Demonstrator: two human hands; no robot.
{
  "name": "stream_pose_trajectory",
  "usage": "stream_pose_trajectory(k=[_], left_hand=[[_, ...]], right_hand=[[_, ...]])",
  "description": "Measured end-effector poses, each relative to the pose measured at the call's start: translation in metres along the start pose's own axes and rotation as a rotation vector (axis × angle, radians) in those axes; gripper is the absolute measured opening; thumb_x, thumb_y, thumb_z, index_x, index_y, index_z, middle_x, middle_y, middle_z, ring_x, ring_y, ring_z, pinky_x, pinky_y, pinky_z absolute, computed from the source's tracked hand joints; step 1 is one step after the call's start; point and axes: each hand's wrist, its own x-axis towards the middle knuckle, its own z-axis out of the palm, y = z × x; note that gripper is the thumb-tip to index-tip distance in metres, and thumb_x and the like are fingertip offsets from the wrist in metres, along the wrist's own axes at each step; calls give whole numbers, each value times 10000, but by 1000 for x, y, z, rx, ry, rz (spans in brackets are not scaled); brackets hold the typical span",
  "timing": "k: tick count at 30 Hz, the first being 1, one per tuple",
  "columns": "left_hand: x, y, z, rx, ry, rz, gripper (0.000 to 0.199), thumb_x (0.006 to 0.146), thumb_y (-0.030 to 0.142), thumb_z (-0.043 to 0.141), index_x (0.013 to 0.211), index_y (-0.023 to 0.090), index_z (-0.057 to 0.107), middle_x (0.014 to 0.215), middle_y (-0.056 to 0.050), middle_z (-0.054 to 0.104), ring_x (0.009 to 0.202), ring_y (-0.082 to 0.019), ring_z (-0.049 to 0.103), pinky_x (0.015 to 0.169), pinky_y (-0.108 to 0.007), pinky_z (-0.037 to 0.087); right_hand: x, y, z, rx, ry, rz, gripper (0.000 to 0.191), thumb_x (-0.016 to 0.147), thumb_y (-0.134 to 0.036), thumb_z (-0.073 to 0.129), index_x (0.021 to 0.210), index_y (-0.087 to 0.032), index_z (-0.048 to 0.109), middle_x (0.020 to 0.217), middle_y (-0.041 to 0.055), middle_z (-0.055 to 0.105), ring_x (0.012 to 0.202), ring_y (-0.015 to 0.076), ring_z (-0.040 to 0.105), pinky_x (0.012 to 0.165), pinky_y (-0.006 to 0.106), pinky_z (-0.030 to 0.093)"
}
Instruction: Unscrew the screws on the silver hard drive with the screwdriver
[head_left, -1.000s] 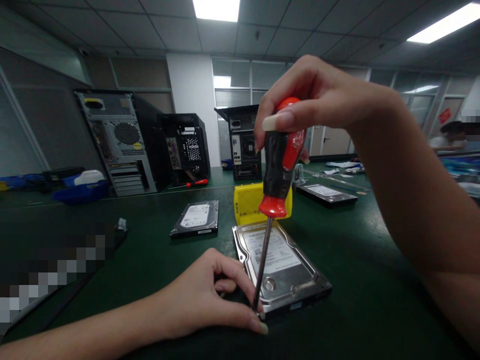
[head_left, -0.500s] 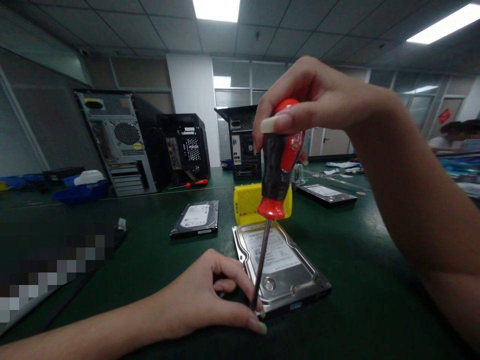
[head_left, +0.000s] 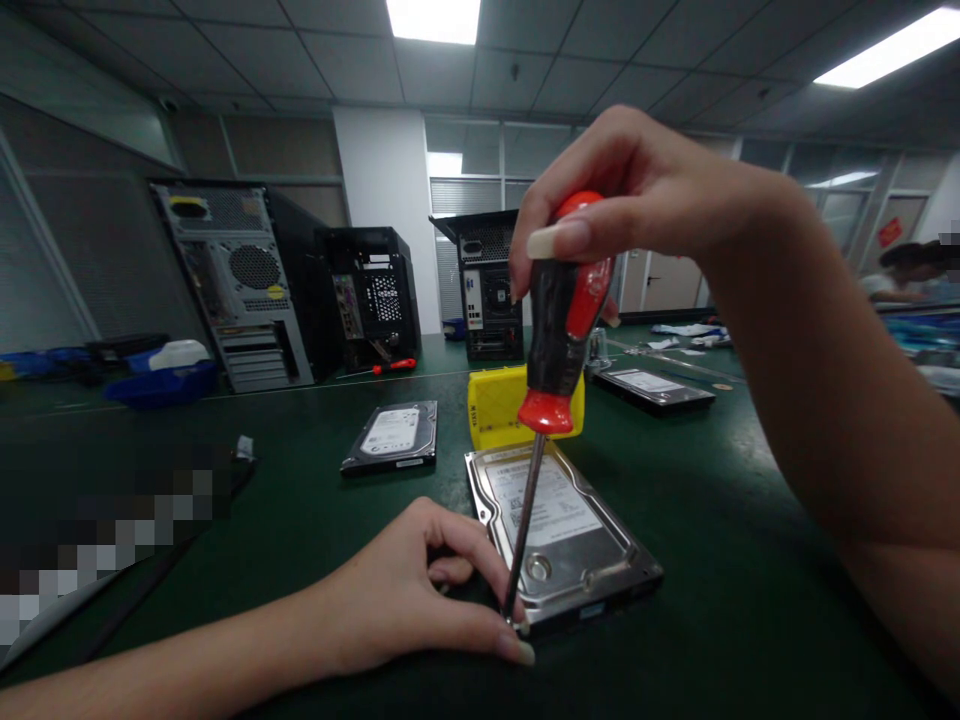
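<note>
My right hand is wrapped from above round the red and black handle of a screwdriver, its shaft slanting down to the left. The tip meets the near left corner of a silver hard drive that lies label up on the green table. There, my left hand brings thumb and index finger close together on either side of the tip. Something small and shiny shows between them, too small to make out. Behind the drive, and partly hidden by the screwdriver, stands a yellow bin.
Another hard drive lies to the left and one more to the back right. Computer cases stand along the back, with a second red screwdriver before them. A blue tray is at left. A person sits far right.
My right hand and the screwdriver handle have shifted slightly to the right, and the handle leans a bit more. The tip, my left hand and the hard drive are nearly unmoved.
</note>
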Motion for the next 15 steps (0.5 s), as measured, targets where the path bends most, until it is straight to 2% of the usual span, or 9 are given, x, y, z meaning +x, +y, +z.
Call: stream_pose_trajectory(k=[4,11,15], left_hand=[[0,-3,0,-4,-4,15,123,615,207,804,674,143,717,742,8,657,633,-114,434,490,-229,200],[-1,0,1,-16,-14,31,123,620,189,806,706,145,729,765,2,680,613,-99,408,505,-214,248],[-2,0,1,0,-25,31,141,627,193,807,746,151,746,770,12,680,570,-82,342,500,-213,243]], right_hand=[[-1,1,-1,11,1,5,381,807,-369,471,860,-18,609,703,-57,646,511,-30,555,496,-8,355],[-1,1,0,6,-19,3,454,770,-440,474,878,-24,620,663,-61,632,473,-45,533,483,-21,375],[-1,1,0,-45,26,-34,469,782,-433,494,859,13,617,706,-19,646,557,-30,575,525,-18,431]])
